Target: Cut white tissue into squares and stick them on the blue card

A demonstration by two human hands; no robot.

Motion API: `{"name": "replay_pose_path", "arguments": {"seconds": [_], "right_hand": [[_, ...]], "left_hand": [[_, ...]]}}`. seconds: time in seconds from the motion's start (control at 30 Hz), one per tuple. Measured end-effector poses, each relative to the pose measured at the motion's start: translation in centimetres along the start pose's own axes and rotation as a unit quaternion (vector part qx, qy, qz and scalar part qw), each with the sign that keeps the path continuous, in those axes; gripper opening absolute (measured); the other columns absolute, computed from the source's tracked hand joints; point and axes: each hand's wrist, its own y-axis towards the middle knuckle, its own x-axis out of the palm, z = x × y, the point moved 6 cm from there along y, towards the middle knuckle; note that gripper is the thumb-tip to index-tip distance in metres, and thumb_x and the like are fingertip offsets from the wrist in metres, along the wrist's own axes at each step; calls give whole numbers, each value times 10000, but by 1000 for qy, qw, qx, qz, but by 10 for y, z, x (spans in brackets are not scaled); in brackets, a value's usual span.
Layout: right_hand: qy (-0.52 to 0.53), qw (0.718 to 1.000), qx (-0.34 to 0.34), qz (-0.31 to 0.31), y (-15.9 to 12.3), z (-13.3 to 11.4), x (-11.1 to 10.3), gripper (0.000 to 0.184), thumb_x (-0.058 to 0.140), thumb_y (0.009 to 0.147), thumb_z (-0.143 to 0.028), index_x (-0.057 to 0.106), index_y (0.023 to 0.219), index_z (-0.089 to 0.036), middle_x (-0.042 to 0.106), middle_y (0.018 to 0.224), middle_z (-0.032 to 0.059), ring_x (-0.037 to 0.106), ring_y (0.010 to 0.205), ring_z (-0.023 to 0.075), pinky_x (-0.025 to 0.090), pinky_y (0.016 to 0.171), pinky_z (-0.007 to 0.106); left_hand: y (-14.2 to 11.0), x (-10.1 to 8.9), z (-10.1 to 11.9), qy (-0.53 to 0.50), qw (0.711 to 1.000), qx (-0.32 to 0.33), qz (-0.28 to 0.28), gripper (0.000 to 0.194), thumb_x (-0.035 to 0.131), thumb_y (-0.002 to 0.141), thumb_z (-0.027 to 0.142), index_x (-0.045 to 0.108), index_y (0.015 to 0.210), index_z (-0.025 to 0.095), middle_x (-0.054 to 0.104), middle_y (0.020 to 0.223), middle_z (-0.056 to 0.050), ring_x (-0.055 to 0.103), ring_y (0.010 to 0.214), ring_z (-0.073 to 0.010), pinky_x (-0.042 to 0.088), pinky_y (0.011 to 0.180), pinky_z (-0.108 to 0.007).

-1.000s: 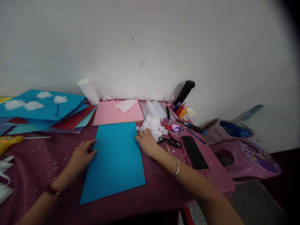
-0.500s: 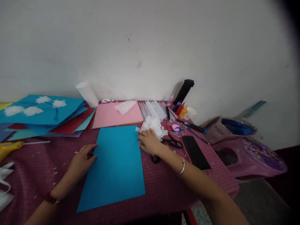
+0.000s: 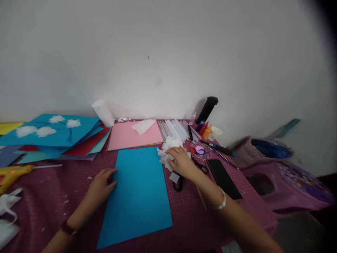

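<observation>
Right hand [image 3: 182,162] on one heap of white paper [image 3: 172,142], grip unclear.
Left hand [image 3: 100,185], fingers parted, at one blue sheet's [image 3: 139,196] edge; four small bottles [image 3: 203,128] beyond.

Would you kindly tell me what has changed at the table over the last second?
The right hand has moved rightward from the right edge of the blue sheet to the pile of white paper pieces; whether it has gripped any is unclear. One loose white piece now shows by the scissors. The left hand stays at the sheet's left edge, and the yellow glue gun lies as it was.
</observation>
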Motion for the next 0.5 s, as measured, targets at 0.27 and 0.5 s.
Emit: {"name": "replay_pose_path", "arguments": {"seconds": [0.27, 0.5], "right_hand": [[202, 965, -129, -105, -61, -90, 32, 287, 607, 839, -234, 595, 1125, -207, 612, 1170, 55, 515, 1083, 207, 366, 960, 322], [202, 954, -201, -90, -54, -86, 106, 291, 686, 771, -313, 623, 1038, -217, 644, 1139, 43, 549, 998, 218, 405, 854, 315]], "left_hand": [[69, -34, 43, -24, 999, 48, -3, 352, 571, 682, 368, 697, 939, 163, 665, 1019, -122, 593, 1016, -292, 428, 950, -429], [168, -2, 86, -142, 986, -1, -85, 333, 520, 848, 368, 650, 1043, 132, 687, 982, -130, 652, 887, -244, 533, 735, -355]]}}
